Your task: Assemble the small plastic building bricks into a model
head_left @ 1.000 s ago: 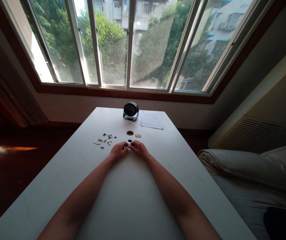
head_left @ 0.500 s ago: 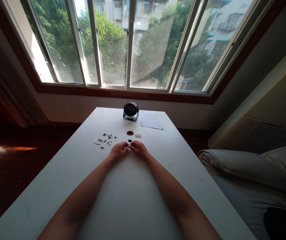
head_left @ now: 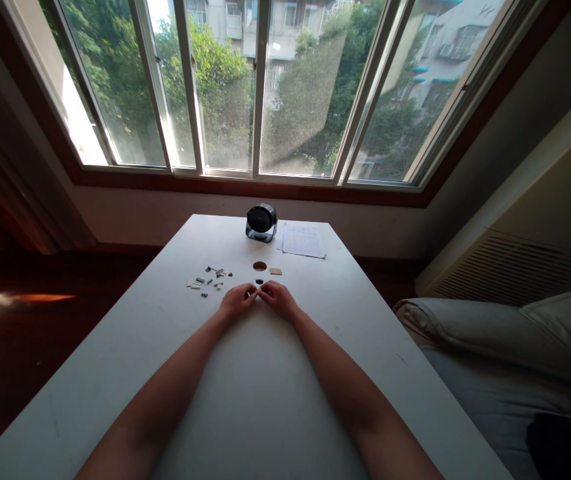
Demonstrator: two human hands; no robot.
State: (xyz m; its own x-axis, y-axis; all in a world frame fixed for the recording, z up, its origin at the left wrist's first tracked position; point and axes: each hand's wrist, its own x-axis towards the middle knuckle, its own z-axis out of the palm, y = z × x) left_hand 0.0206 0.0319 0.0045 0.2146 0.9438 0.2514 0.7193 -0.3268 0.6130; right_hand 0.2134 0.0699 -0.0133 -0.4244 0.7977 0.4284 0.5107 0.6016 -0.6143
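Note:
My left hand [head_left: 236, 301] and my right hand [head_left: 278, 297] rest on the white table [head_left: 265, 387], fingertips meeting over a small dark piece [head_left: 258, 283] that both pinch; its shape is too small to tell. Just beyond it lie a brown round piece [head_left: 260, 266] and a tan studded plate [head_left: 275, 271]. Several small grey, black and white pieces [head_left: 208, 278] are scattered to the left of my left hand.
A small black desk fan [head_left: 261, 222] and a printed sheet of paper [head_left: 303, 239] stand at the table's far edge under the window [head_left: 260, 87]. A bed with a light pillow [head_left: 505, 333] lies to the right. Dark wooden floor [head_left: 10, 320] lies to the left.

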